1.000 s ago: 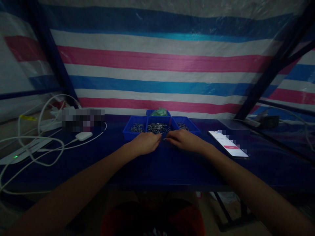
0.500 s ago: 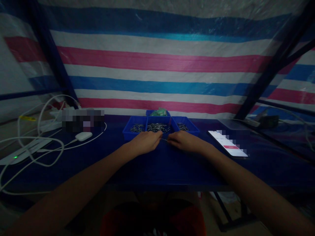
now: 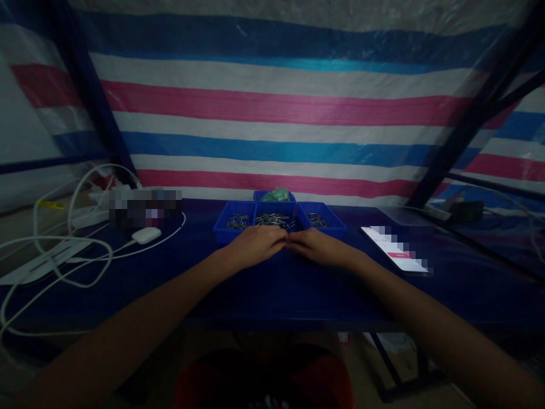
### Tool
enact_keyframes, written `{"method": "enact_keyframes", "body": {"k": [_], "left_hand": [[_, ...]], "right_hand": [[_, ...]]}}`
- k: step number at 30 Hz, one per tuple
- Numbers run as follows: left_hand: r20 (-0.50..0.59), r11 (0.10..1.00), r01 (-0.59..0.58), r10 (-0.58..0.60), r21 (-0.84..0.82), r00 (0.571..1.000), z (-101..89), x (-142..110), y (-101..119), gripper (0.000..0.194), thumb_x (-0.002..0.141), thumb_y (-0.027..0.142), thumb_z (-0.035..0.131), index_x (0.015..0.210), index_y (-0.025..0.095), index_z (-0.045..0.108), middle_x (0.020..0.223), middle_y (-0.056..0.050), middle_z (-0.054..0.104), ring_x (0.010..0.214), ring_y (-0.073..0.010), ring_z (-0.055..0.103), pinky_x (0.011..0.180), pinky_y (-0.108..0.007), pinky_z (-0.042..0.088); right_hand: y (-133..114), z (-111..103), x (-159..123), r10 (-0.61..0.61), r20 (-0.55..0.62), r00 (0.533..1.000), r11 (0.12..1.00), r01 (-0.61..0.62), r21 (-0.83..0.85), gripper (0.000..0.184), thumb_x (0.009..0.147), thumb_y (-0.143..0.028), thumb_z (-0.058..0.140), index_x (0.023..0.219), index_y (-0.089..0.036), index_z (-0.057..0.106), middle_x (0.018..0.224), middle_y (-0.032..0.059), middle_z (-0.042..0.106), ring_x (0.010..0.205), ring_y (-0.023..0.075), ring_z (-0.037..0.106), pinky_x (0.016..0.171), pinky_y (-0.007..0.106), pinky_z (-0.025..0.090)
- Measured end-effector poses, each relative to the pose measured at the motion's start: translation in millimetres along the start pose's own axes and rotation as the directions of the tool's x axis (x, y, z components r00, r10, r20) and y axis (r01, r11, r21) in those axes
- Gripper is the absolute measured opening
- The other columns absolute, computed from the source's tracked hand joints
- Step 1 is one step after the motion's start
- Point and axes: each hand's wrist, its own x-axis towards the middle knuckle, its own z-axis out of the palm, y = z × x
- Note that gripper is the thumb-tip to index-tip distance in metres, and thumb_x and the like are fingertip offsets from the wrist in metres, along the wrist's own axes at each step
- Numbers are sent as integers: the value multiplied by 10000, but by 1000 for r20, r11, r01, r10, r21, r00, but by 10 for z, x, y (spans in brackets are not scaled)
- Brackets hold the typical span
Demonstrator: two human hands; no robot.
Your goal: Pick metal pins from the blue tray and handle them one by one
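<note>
My left hand [image 3: 260,241] and my right hand [image 3: 317,245] meet at their fingertips just in front of the blue bins. Both have thumb and fingers pinched together. Whatever lies between the fingertips is too small and dark to make out. Right behind my hands, the middle blue bin [image 3: 293,205] contains many small thin metal pieces [image 3: 272,219]. More metal pieces [image 3: 238,221] lie in the left blue bin [image 3: 221,222], and others [image 3: 315,220] in the right blue bin [image 3: 336,222].
Behind the middle bin, another blue bin [image 3: 257,196] holds a green plastic bag [image 3: 276,195]. A lit phone [image 3: 394,250] lies to the right on the blue table [image 3: 272,295]. White cables [image 3: 91,272] and a white adapter [image 3: 146,235] are at the left. Striped sheeting [image 3: 272,108] hangs behind.
My hands have come together, closing the small gap between their fingertips. A thin sliver that showed in that gap is now hidden by my fingers.
</note>
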Motion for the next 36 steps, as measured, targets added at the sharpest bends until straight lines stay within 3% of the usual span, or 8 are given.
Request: {"method": "enact_keyframes", "body": {"k": [8, 15, 19, 24, 36], "left_hand": [[75, 998, -15, 19, -56, 997, -13, 23, -29, 188, 839, 203, 396, 958, 181, 540, 915, -26, 589, 833, -116, 533, 728, -218, 379], [31, 996, -41, 44, -74, 999, -37, -7, 39, 158, 835, 263, 413, 909, 177, 525, 887, -27, 580, 816, -119, 524, 718, -222, 376], [51, 999, 12, -10, -43, 999, -40, -14, 46, 138, 803, 267, 431, 874, 176, 506, 825, -25, 587, 750, -130, 534, 648, -235, 373], [108, 997, 80, -81, 12, 991, -30, -6, 11, 126, 792, 277, 437, 845, 181, 497, 748, -11, 591, 677, -133, 545, 567, -234, 352], [121, 993, 100, -107, 60, 987, -12, -16, 0, 229, 840, 330, 367, 852, 169, 530, 743, -42, 590, 645, -144, 541, 541, -249, 361]], "right_hand": [[-2, -4, -1, 51, 27, 998, 994, -53, 92, 176, 855, -208, 385, 812, -142, 542, 637, -4, 537, 561, 92, 501, 545, 216, 380], [-7, 0, 3, 25, 19, 1000, 1000, -25, 16, 207, 860, -236, 375, 852, -142, 559, 670, 11, 562, 580, 106, 506, 560, 230, 367], [-9, -25, -19, 14, 31, 999, 1000, -14, -4, 208, 851, -249, 398, 916, -138, 562, 770, 44, 603, 654, 124, 533, 608, 246, 372], [-15, -64, -36, 55, 42, 998, 998, -56, 12, 207, 837, -292, 432, 912, -143, 554, 687, 14, 575, 578, 106, 499, 546, 231, 356], [7, -52, -21, 65, 28, 997, 998, -65, -16, 192, 860, -223, 366, 779, -155, 525, 634, 0, 542, 542, 97, 478, 534, 227, 343]]}}
